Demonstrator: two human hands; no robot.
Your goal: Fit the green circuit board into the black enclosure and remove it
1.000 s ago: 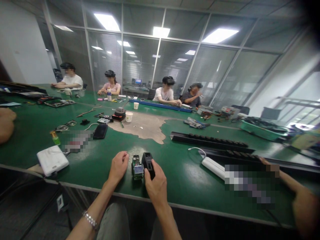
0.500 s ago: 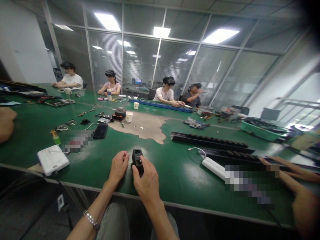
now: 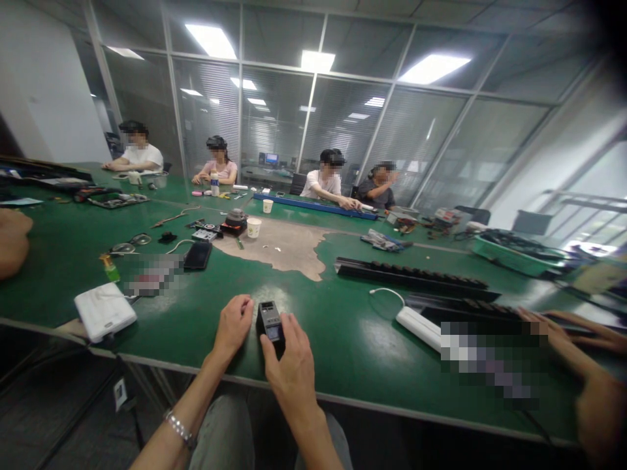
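A small black box-shaped device (image 3: 270,318) stands on the green table (image 3: 343,346) near its front edge. My right hand (image 3: 292,349) grips it from the right, with the thumb on its near left side and the fingers along its right side. Openings and a small dark panel show on its upper face. Just left of the device my left hand (image 3: 235,326) rests on the table, its fingers curled together; whether anything is inside them is hidden.
A white box (image 3: 105,312) and a black phone (image 3: 198,255) lie to the left. Paper cups (image 3: 253,227) stand beyond the hands. On the right are black rails (image 3: 411,277), a white power bank (image 3: 421,328) and another person's hands (image 3: 556,339). Several people sit across the table.
The device has tilted and turned a little in my right hand, showing more of its upper face. My right fingers have shifted right and down its side. The neighbour's near rail has moved right.
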